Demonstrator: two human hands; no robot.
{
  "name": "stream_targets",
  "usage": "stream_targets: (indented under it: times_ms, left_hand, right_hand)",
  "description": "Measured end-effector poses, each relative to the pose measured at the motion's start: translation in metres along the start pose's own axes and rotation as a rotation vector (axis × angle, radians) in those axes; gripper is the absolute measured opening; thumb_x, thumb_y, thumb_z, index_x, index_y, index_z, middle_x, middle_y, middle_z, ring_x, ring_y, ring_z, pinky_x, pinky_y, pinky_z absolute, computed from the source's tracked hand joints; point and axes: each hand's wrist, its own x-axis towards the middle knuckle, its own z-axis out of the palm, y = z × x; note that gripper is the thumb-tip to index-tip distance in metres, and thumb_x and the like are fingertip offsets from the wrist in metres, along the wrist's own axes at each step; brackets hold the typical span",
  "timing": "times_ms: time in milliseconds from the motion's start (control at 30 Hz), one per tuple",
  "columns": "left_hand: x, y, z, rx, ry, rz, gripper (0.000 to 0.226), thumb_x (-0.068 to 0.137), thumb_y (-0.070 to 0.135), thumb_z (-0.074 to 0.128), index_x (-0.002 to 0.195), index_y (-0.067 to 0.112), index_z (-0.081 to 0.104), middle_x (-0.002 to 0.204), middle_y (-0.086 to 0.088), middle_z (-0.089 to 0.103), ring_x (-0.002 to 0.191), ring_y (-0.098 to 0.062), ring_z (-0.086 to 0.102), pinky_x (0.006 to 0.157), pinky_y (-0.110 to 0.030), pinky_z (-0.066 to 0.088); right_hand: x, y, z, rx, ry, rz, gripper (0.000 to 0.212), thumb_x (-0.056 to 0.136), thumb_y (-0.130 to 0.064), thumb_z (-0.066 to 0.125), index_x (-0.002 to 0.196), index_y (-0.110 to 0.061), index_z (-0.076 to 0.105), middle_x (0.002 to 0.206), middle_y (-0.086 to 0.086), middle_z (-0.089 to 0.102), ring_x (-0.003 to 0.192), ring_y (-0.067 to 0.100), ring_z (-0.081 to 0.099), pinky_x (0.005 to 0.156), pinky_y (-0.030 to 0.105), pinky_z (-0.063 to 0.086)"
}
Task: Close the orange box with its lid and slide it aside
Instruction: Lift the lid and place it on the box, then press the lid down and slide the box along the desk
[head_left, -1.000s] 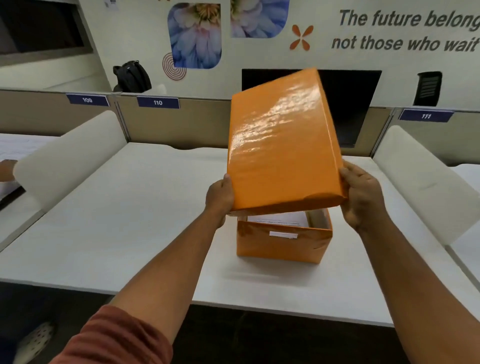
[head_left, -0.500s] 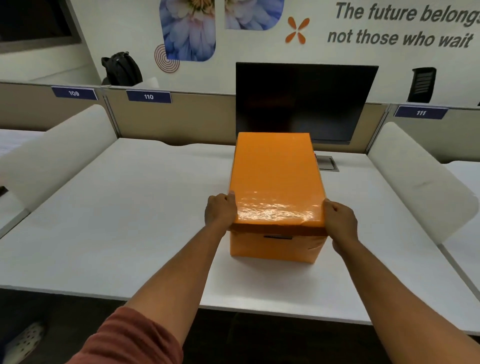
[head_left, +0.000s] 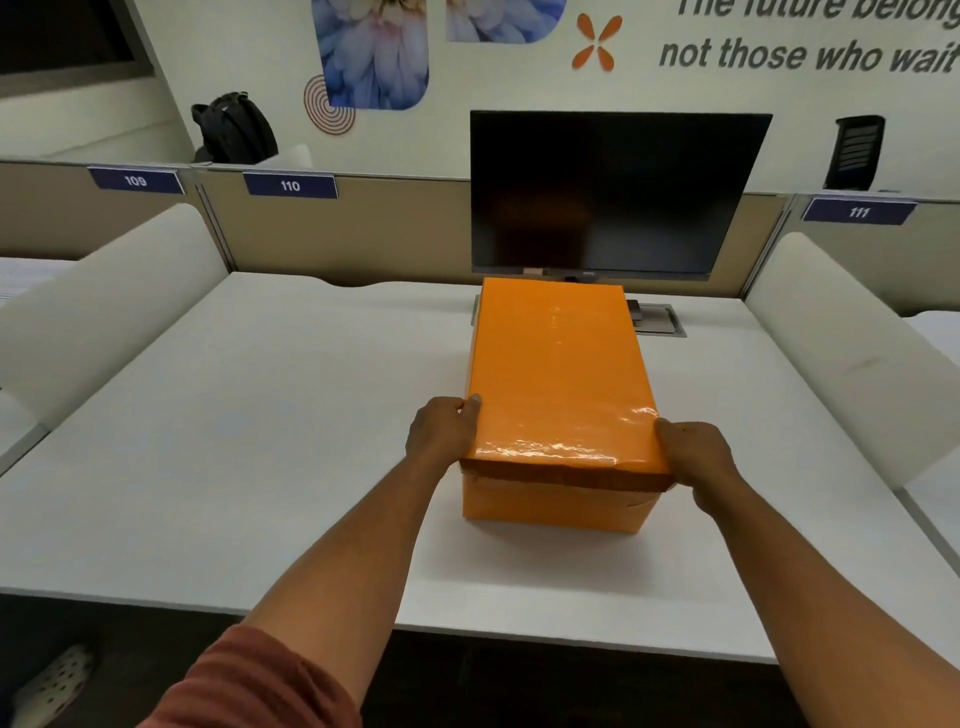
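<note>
Left hand (head_left: 441, 431) is gripping the near-left corner of the glossy orange cardboard lid (head_left: 558, 374), thumb lying on top. Right hand (head_left: 696, 454) is clamping the near-right corner, fingers curled down the side. Lid is sitting flat on the orange rectangular cardboard box (head_left: 550, 506), closing it. Box is standing mid white table (head_left: 260, 415), just in front of the dark flat monitor (head_left: 608, 192).

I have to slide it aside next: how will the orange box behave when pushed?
The orange box sits flat on the white desk, so probably slides, not tips. Its glossy lid may feel slippery; dented front edge suggests soft cardboard.
</note>
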Motion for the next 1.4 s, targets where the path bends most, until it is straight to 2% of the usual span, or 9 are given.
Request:
stream_targets:
  times_ms: [333,467,600,733,833,933,1100,1233,1400]
  left_hand:
    - [0.014,0.010,-0.009,0.018,-0.026,0.038,0.055,0.099,0.053,0.042,0.111,0.008,0.072,0.106,-0.012,0.072,0.093,-0.029,0.067,0.083,-0.041,0.055]
    - [0.019,0.003,-0.007,-0.035,-0.078,0.020,0.049,0.097,0.053,0.047,0.095,0.011,0.072,0.097,-0.012,0.074,0.086,-0.029,0.069,0.082,-0.044,0.059]
    - [0.027,-0.007,-0.014,-0.140,-0.099,0.027,0.044,0.091,0.055,0.056,0.083,0.015,0.071,0.085,-0.008,0.073,0.078,-0.030,0.072,0.075,-0.047,0.062]
    - [0.045,0.004,-0.014,-0.030,-0.023,0.083,0.065,0.091,0.063,0.048,0.134,0.015,0.058,0.124,-0.010,0.067,0.107,-0.029,0.066,0.094,-0.049,0.055]
    - [0.070,0.022,-0.009,-0.077,0.026,0.077,0.066,0.094,0.058,0.048,0.145,0.017,0.046,0.142,-0.010,0.057,0.126,-0.030,0.056,0.102,-0.047,0.047]
    - [0.095,0.039,-0.002,0.015,0.010,0.119,0.063,0.097,0.051,0.048,0.149,0.018,0.039,0.154,-0.008,0.045,0.137,-0.031,0.046,0.110,-0.048,0.038]
    - [0.129,0.063,0.005,0.137,-0.020,0.131,0.063,0.099,0.043,0.047,0.154,0.019,0.029,0.164,-0.007,0.026,0.146,-0.033,0.031,0.115,-0.050,0.030]
    - [0.146,0.075,0.011,0.197,-0.038,0.118,0.063,0.100,0.042,0.045,0.155,0.016,0.027,0.159,-0.009,0.035,0.142,-0.035,0.039,0.112,-0.050,0.035]
    - [0.152,0.080,0.020,0.296,0.085,0.129,0.053,0.100,0.038,0.045,0.145,0.011,0.042,0.145,-0.013,0.051,0.127,-0.033,0.053,0.101,-0.045,0.046]
  right_hand:
    - [0.004,-0.005,0.006,-0.186,0.103,-0.103,0.042,0.101,-0.035,0.043,0.116,-0.005,0.068,0.114,0.017,0.069,0.099,0.036,0.063,0.084,0.046,0.052]
    - [0.008,-0.006,0.002,-0.271,0.044,-0.135,0.040,0.100,-0.032,0.044,0.087,-0.004,0.070,0.086,0.016,0.069,0.085,0.037,0.066,0.072,0.041,0.052]
    - [0.033,-0.021,-0.011,-0.465,-0.103,-0.037,0.034,0.096,-0.029,0.053,0.090,0.000,0.068,0.086,0.017,0.071,0.081,0.035,0.069,0.079,0.047,0.058]
    - [0.063,-0.046,-0.009,-0.643,-0.065,-0.179,0.036,0.096,-0.032,0.053,0.112,-0.003,0.067,0.109,0.017,0.070,0.092,0.031,0.065,0.079,0.042,0.051]
    - [0.085,-0.067,0.010,-0.582,-0.045,-0.348,0.046,0.098,-0.034,0.050,0.137,-0.009,0.054,0.135,0.017,0.059,0.118,0.036,0.058,0.096,0.046,0.046]
    - [0.110,-0.083,0.026,-0.595,-0.070,-0.460,0.048,0.098,-0.033,0.051,0.139,-0.008,0.051,0.141,0.019,0.053,0.125,0.038,0.052,0.102,0.047,0.042]
    - [0.146,-0.102,0.040,-0.691,-0.139,-0.594,0.039,0.099,-0.026,0.048,0.126,0.001,0.058,0.130,0.022,0.058,0.114,0.038,0.056,0.093,0.044,0.045]
    - [0.167,-0.111,0.043,-0.744,-0.147,-0.607,0.035,0.099,-0.023,0.046,0.125,-0.003,0.059,0.124,0.020,0.061,0.108,0.037,0.059,0.088,0.043,0.048]
    - [0.186,-0.108,0.040,-0.836,-0.135,-0.679,0.023,0.094,-0.015,0.046,0.101,-0.008,0.067,0.091,0.010,0.064,0.082,0.030,0.063,0.068,0.033,0.049]
